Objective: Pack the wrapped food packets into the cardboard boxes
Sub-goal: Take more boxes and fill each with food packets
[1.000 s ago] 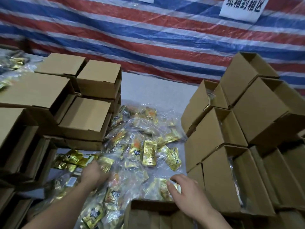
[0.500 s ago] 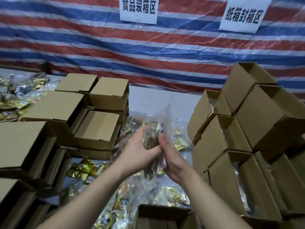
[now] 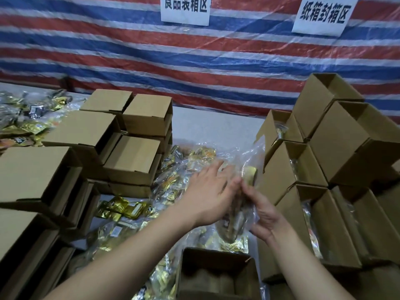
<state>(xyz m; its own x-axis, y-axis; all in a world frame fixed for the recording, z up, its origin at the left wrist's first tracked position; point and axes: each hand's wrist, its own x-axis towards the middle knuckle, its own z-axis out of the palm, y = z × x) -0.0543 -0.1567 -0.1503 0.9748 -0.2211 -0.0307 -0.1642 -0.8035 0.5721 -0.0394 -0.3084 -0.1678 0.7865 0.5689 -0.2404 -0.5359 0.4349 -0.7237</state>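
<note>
Backdrop: striped red, white and blue tarp carrying two white paper signs.
Bench: pale grey, crowded.
Left side: closed cardboard boxes in stacks.
Middle: loose food packets strewn about.
Left hand: fingers straight, pressing a clear bag of packets.
Right hand: curled around that bag, above an open box.
Right side: stacked open boxes.
</note>
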